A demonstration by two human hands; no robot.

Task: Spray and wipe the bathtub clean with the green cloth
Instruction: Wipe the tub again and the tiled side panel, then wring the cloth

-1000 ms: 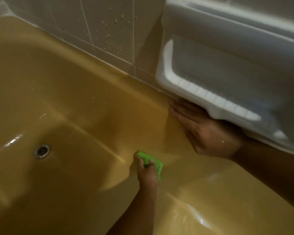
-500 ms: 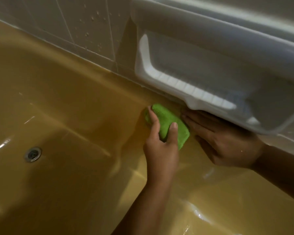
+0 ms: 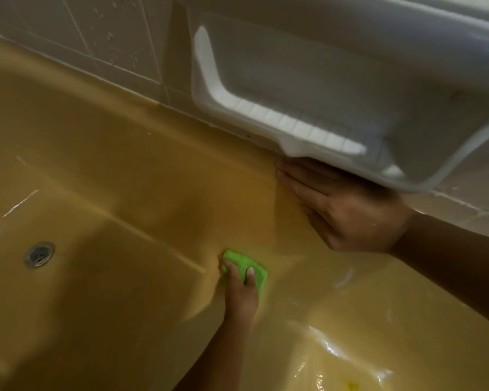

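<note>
The yellow bathtub (image 3: 119,170) fills the view, its surface wet and glossy. My left hand (image 3: 242,293) reaches in from the bottom and grips the folded green cloth (image 3: 256,266), pressing it against the tub's far inner wall low down, near the floor. My right hand (image 3: 347,213) lies flat with straight fingers on the tub's upper wall, just under the white shelf, holding nothing. No spray bottle is in sight.
A white plastic soap shelf (image 3: 294,122) juts out from the wall above my right hand. Grey wall tiles (image 3: 110,38) with water drops run along the tub's far edge. The metal drain (image 3: 39,253) sits in the tub floor at the left.
My left hand has dragged the green cloth down the tub wall, from beside my right hand's fingertips to near the floor. My right hand has stayed flat under the shelf.
</note>
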